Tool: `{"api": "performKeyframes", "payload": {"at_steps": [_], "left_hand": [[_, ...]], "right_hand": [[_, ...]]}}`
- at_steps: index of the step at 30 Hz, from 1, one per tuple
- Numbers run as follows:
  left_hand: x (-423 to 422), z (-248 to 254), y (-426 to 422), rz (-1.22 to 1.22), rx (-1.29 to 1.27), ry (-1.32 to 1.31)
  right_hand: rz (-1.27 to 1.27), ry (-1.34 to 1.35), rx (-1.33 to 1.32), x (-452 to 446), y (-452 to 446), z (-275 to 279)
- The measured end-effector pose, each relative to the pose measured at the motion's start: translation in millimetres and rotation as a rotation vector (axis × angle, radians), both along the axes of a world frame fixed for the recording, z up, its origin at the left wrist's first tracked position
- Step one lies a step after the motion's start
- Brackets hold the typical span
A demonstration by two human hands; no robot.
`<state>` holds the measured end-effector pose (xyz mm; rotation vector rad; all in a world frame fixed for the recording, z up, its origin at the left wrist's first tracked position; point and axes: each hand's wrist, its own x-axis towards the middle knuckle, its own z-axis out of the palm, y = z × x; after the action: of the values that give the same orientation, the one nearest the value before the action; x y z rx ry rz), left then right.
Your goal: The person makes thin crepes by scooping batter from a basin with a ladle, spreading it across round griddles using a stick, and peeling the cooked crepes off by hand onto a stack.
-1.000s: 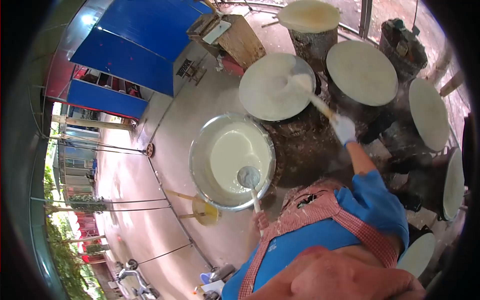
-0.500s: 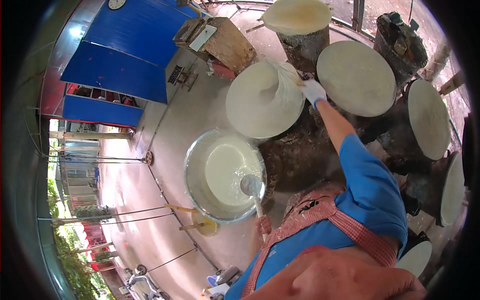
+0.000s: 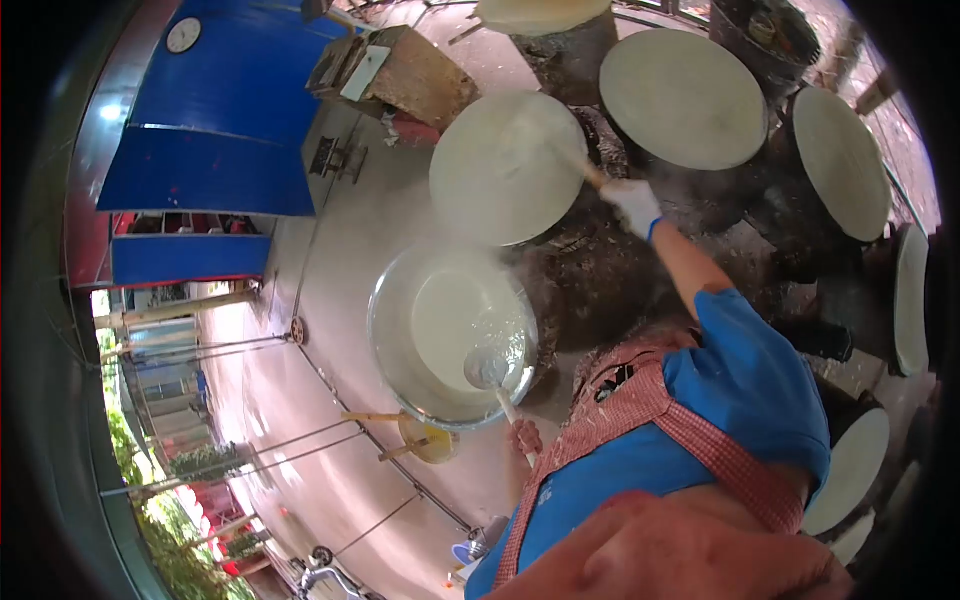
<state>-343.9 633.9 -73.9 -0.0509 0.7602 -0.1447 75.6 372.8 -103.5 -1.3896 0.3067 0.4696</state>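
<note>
My bare left hand (image 3: pixel 525 438) is closed around the handle of a ladle (image 3: pixel 485 368). The ladle's round bowl rests over the pale batter (image 3: pixel 450 315), near the side of a large metal basin (image 3: pixel 388 345) closest to me. My right hand (image 3: pixel 632 205), in a white glove, grips a wooden-handled tool (image 3: pixel 588 172). That tool reaches over a round griddle (image 3: pixel 490 195) covered with a pale layer; its far end is blurred and hazy with steam, so its kind cannot be made out.
More round griddles with pale tops stand on dark drums, one griddle (image 3: pixel 685 100) beyond my right hand and another griddle (image 3: pixel 840 165) farther right. A yellowish container (image 3: pixel 430 440) sits on the floor by the basin. A wooden box (image 3: pixel 425 80) stands behind the first griddle.
My view has shifted. A pale, gathered sheet near my right hand at the griddle's edge no longer shows there; the griddle's top looks covered and hazy. My left hand still holds the ladle.
</note>
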Motion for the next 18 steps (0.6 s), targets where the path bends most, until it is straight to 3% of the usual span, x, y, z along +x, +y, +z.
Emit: {"api": "performKeyframes", "payload": {"at_steps": [1, 2, 3, 4, 6, 9, 10, 12, 14, 16, 18], "left_hand": [[3, -8, 4, -0.018, -0.01, -0.006], [9, -1, 0, 0.044, 0.121, 0.062], [14, 6, -4, 0.094, 0.257, 0.135], [17, 8, -3, 0.1, 0.312, 0.18], [13, 6, 0, 0.092, 0.246, 0.16], [10, 3, 8, 0.064, 0.032, 0.003], [12, 5, 9, 0.068, -0.053, -0.049], [24, 9, 5, 0.107, -0.169, -0.073], [28, -3, 14, 0.149, -0.225, -0.039], [16, -55, 48, -0.007, 0.225, -0.007], [36, -48, 52, 0.097, 0.226, 0.154]], "right_hand": [[0.042, -0.26, -0.037, -9, 18, -46], [0.016, -0.163, 0.05, -35, 31, -36], [0.181, -0.086, -0.054, -48, 33, -26], [0.316, -0.095, -0.321, -54, 25, 12], [0.261, -0.409, -0.351, -42, 8, -6], [0.189, -0.545, -0.627, 26, -16, -4], [0.033, -0.589, -0.764, 48, -12, -7], [0.16, -0.662, -1.011, 82, 0, -10], [0.387, -0.919, -1.173, 80, 14, -8], [0.496, -1.04, -1.185, 64, 2, 14], [0.69, -1.077, -1.22, 61, -22, 26]]}}
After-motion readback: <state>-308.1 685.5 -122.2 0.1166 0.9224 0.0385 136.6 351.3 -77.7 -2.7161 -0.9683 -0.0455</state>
